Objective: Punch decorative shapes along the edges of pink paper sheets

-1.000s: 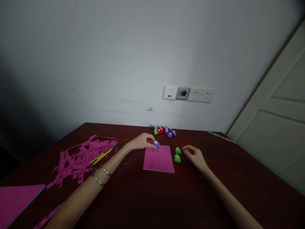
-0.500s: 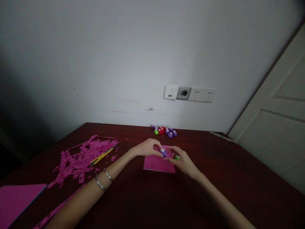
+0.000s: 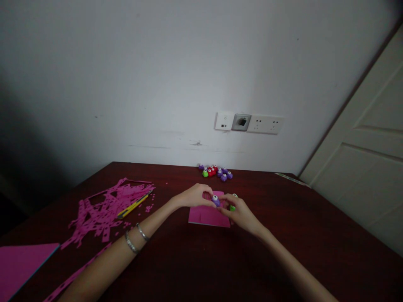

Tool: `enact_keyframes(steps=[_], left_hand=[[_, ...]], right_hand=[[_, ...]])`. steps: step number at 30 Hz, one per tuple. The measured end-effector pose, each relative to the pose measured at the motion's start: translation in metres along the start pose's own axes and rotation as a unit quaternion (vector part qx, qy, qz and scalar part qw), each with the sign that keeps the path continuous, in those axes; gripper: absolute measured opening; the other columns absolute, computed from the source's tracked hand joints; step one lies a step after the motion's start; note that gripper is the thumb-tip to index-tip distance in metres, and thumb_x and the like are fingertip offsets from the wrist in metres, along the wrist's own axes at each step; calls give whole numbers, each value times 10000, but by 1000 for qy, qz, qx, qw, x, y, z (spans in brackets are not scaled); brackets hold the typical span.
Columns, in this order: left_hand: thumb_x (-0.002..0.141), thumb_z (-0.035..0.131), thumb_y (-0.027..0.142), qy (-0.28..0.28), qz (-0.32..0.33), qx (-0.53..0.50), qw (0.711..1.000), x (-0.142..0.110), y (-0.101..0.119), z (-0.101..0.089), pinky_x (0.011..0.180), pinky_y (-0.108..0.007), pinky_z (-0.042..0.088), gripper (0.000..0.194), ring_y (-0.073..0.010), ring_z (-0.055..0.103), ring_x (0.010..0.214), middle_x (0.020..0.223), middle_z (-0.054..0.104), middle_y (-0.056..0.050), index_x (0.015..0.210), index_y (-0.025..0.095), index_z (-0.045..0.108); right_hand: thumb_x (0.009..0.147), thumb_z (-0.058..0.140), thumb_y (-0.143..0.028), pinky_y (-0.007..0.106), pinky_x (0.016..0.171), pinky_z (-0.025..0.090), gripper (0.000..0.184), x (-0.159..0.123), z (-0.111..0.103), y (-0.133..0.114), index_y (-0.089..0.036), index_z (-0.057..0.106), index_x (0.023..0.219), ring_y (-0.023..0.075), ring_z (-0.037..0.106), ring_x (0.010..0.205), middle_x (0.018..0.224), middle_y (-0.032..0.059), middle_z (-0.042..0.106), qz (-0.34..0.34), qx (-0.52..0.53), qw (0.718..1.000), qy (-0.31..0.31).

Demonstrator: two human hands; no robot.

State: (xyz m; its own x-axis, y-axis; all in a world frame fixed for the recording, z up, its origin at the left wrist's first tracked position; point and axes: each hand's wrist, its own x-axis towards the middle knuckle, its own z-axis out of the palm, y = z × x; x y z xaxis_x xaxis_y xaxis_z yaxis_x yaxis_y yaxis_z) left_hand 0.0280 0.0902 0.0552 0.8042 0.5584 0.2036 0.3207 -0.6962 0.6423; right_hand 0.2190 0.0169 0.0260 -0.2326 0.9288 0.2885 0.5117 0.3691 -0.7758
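A small purple craft punch [image 3: 216, 201] with a white round button stands over a pink sheet [image 3: 208, 217]. My left hand [image 3: 197, 195] pinches it from the left with thumb and fingers. On its right side, the fingertips of my right hand [image 3: 238, 212] curve in close to the punch; whether they press on it is unclear. Partly hidden behind my right hand is a bright green punch [image 3: 232, 208]. Two silver bangles circle my left wrist.
Several purple, red and green punches [image 3: 211, 171] cluster near the wall. At left lie a heap of pink cut strips [image 3: 105, 207], a yellow utility knife [image 3: 134, 208] and tiny pink bits. Another pink sheet [image 3: 25, 266] occupies the near left corner. Wall sockets [image 3: 266, 124] sit above the table.
The view has shifted very slightly. Both hands stay around the purple punch, and a bit more of the green punch's surroundings shows beside my right hand.
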Motion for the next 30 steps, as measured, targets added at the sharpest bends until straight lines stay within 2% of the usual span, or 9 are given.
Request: enact_keyframes(steps=[5, 9, 12, 18, 23, 30], left_hand=[[701, 664, 398, 7, -11, -21, 1000, 2, -3, 1, 677, -244, 405, 275, -130, 543, 739, 814, 633, -28, 862, 174, 665], [744, 602, 414, 52, -48, -6, 997, 4, -22, -4, 643, -246, 404, 286, -135, 554, 708, 789, 645, -45, 825, 147, 665], [724, 615, 401, 77, -78, 42, 993, 5, -43, -6, 628, -248, 401, 279, -147, 561, 695, 765, 643, -55, 785, 134, 669], [689, 649, 433, 54, -75, 136, 986, 8, -72, 5, 703, -280, 402, 329, -191, 555, 775, 826, 633, -80, 840, 141, 682], [630, 688, 486, 41, -101, 173, 979, 11, -74, 13, 738, -306, 396, 398, -224, 517, 848, 867, 582, -84, 859, 161, 675], [611, 712, 445, 11, -144, 171, 975, 10, -68, 15, 741, -299, 375, 368, -226, 489, 863, 844, 536, -56, 854, 177, 647]], right_hand=[[706, 600, -266, 200, 447, 430, 206, -1, -3, 2, -175, 597, 890, 85, 491, 521, 703, -12, 557, 63, 32, 997, -17], [669, 618, -267, 181, 340, 407, 240, 1, -12, 14, -168, 561, 880, 66, 439, 447, 632, -46, 502, 120, 59, 991, -31], [642, 633, -254, 174, 329, 416, 247, 3, -21, 23, -162, 542, 852, 70, 452, 457, 602, -54, 509, 152, 68, 985, -35], [631, 645, -241, 161, 338, 443, 219, 3, -31, 32, -155, 534, 799, 92, 533, 550, 708, -11, 598, 192, 70, 977, -57], [643, 653, -228, 159, 348, 458, 193, 1, -33, 33, -157, 560, 797, 110, 565, 599, 731, 2, 611, 220, 68, 970, -84], [641, 678, -251, 173, 363, 475, 222, -2, -29, 26, -165, 571, 816, 111, 565, 597, 734, -1, 618, 227, 94, 965, -91]])
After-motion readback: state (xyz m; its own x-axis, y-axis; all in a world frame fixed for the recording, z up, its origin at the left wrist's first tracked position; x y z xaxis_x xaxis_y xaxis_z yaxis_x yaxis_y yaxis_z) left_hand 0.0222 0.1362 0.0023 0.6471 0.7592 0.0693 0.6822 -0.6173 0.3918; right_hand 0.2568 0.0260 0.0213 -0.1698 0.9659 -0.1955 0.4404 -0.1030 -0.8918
